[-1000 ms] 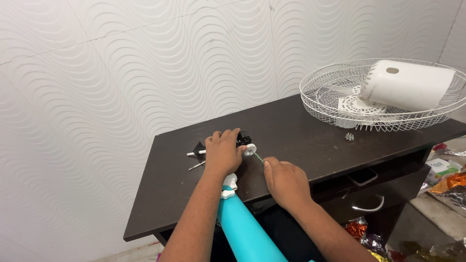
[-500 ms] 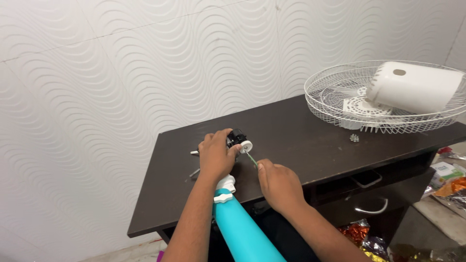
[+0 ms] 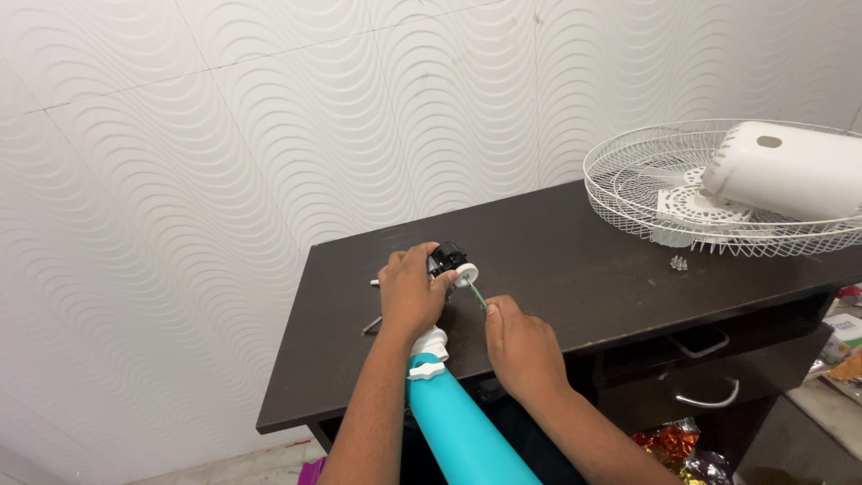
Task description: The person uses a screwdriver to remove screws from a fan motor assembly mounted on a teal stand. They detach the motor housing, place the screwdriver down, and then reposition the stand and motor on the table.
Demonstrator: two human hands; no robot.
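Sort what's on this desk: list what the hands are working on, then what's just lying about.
In hand:
left hand gripping the small black-and-white part
right hand holding the thin green-shafted tool
teal tube under the hands

Lying about:
white fan grille
white fan motor housing
small screws

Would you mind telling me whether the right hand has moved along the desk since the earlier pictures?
No. The right hand remains at the desk's front edge, just right of the left hand and its small motor.

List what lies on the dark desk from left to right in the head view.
Left hand gripping a small black and white part → right hand holding a thin green-shafted tool → small loose screws → white fan guard → white motor housing.
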